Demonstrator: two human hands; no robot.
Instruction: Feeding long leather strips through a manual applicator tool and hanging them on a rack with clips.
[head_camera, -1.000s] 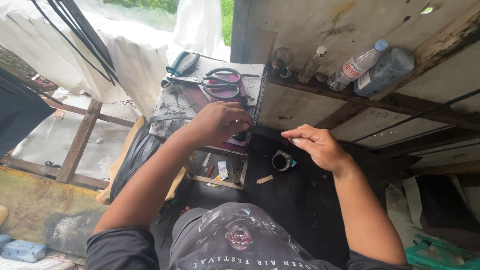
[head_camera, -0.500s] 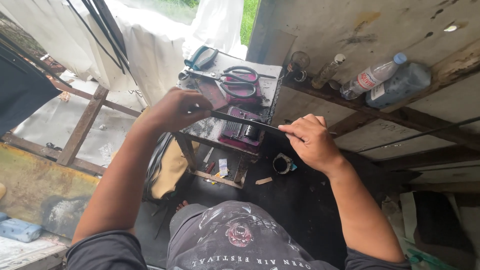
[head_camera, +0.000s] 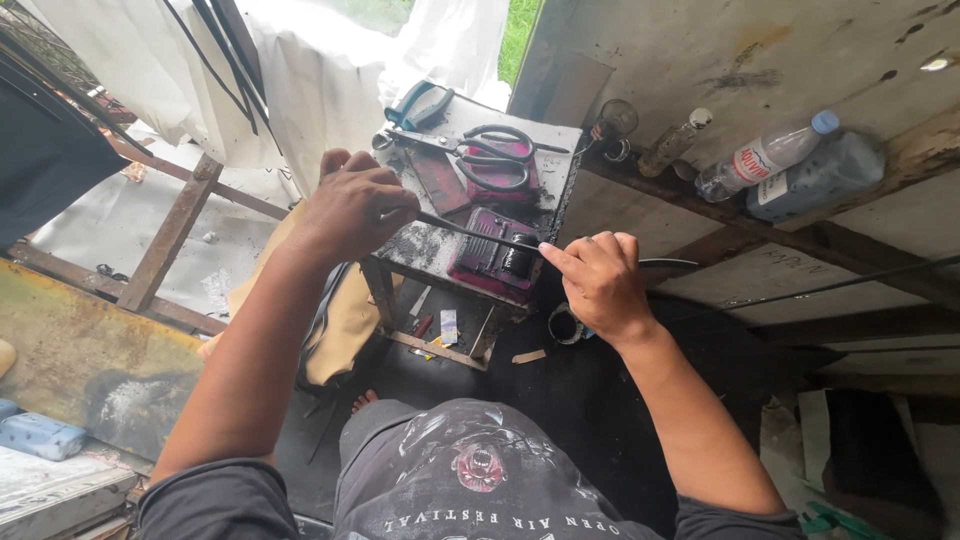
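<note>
Both the left hand (head_camera: 352, 205) and right hand (head_camera: 600, 280) had fingers closed around a thin black flexible strip (head_camera: 470, 232), seemingly light, best gripped near its ends, above the small cluttered worktop (head_camera: 420, 250).

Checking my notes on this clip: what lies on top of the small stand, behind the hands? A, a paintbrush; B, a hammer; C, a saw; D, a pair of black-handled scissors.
D: black-handled scissors lie on the small stand, beyond the left hand and right hand.

dark grey short-sleeved t-shirt (head_camera: 480, 480), pale curved lettering and a reddish round emblem on its chest, bare forearms
</note>
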